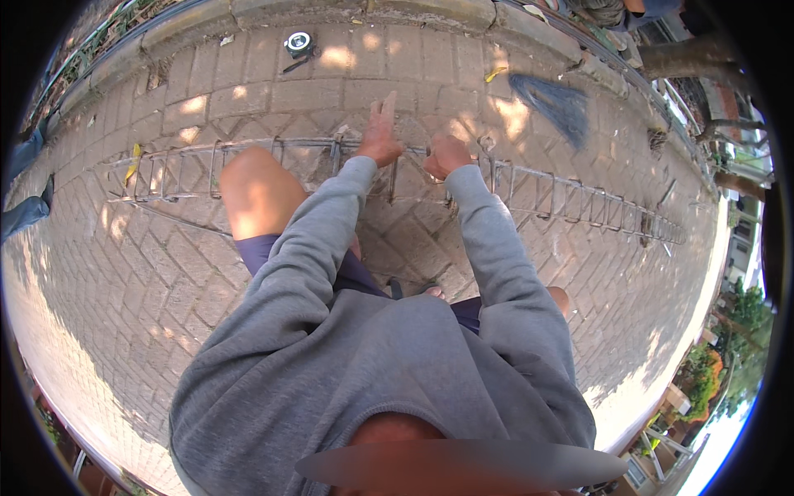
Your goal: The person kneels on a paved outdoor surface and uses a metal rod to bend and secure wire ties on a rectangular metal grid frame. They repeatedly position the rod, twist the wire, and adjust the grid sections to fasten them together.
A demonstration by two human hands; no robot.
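Note:
A long rebar cage of steel bars and stirrups lies across the paving in front of my knees. My left hand is over its far bar near the middle, with fingers stretched forward and apart from any tool. Close to it on the right, my right hand is closed at the same bar. What its fingers grip, if anything, is hidden. A bundle of thin dark tie wire lies on the ground beyond my right hand.
A round tape measure rests on the paving at the far left, a small dark object beside it. A stone kerb runs along the far side. Another person's jeans-clad legs are at the left edge. Tree trunks stand at the far right.

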